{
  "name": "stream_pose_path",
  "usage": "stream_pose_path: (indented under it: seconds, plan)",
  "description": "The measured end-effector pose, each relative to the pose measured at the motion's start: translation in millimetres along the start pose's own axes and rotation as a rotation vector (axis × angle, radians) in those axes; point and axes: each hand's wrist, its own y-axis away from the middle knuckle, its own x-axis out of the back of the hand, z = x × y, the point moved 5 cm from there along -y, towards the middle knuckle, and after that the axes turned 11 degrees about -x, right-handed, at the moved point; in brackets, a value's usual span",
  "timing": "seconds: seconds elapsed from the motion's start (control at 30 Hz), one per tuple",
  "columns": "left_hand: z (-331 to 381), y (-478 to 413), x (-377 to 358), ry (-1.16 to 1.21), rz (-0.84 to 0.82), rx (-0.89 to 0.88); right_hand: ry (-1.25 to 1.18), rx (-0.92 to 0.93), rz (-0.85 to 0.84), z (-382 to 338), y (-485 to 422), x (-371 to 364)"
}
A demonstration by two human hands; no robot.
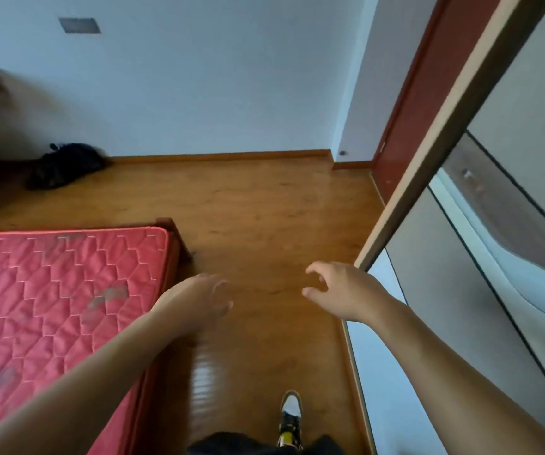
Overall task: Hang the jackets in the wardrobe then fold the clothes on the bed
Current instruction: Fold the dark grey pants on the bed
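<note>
Step judged: between garments. Person stands between bed (51, 307) and wardrobe (510, 231). Both arms extended forward. Left hand (198, 298) blurred, relaxed, empty. Right hand (340, 292) loosely curled, empty. No jackets visible; dark heap (64, 165) by wall, nature unclear. Next move calls for finding a garment.

Bare forearms (100, 366), white-black sneaker (291, 418)

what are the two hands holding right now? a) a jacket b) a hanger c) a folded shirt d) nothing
d: the left hand and the right hand reach out over the wooden floor with nothing in their fingers.
</note>
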Motion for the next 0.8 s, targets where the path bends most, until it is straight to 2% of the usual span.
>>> stream_pose_path:
  seconds: [0.27,0.43,0.57,0.8]
  plan:
    - [-74,-78,70,0.096,0.087,0.193,0.142,0.166,-0.052,-77,-149,70]
    - [-144,-142,105,0.100,0.141,0.225,0.220,0.240,-0.090,-138,-247,101]
    - [-212,-201,144,0.127,0.163,0.231,0.270,0.268,-0.049,-195,-326,122]
    - [-318,-285,236,0.107,0.159,0.253,0.224,0.290,-0.026,-286,-454,170]
